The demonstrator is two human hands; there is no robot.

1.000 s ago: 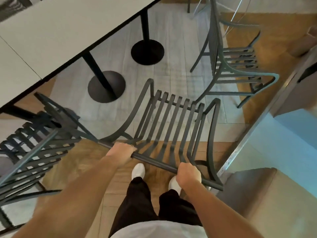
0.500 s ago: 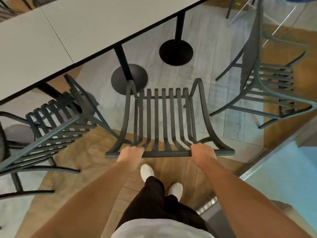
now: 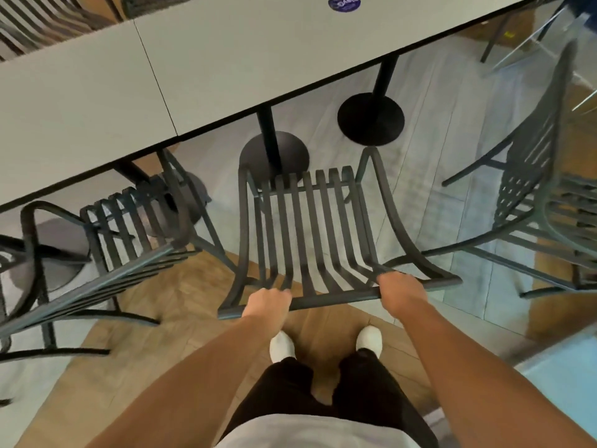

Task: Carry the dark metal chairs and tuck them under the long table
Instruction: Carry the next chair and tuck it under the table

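A dark metal slatted chair (image 3: 310,227) stands right in front of me, facing the long grey table (image 3: 206,59). My left hand (image 3: 268,302) and my right hand (image 3: 400,291) both grip the top rail of its backrest. The chair's front edge sits close to the table's edge, just short of a black round table base (image 3: 274,156). A second dark chair (image 3: 129,227) stands to the left, its seat partly under the table. A third dark chair (image 3: 542,195) stands out to the right, away from the table.
A second black pedestal base (image 3: 371,119) stands under the table further right. A blue round sticker (image 3: 344,2) lies on the tabletop. The floor is grey tile and brown wood. A pale blue surface (image 3: 562,376) edges the lower right. More chairs (image 3: 38,24) show beyond the table.
The chair I hold has turned square to the table and moved forward toward its edge. My hands kept their grip on the backrest rail, and the view came closer to the table.
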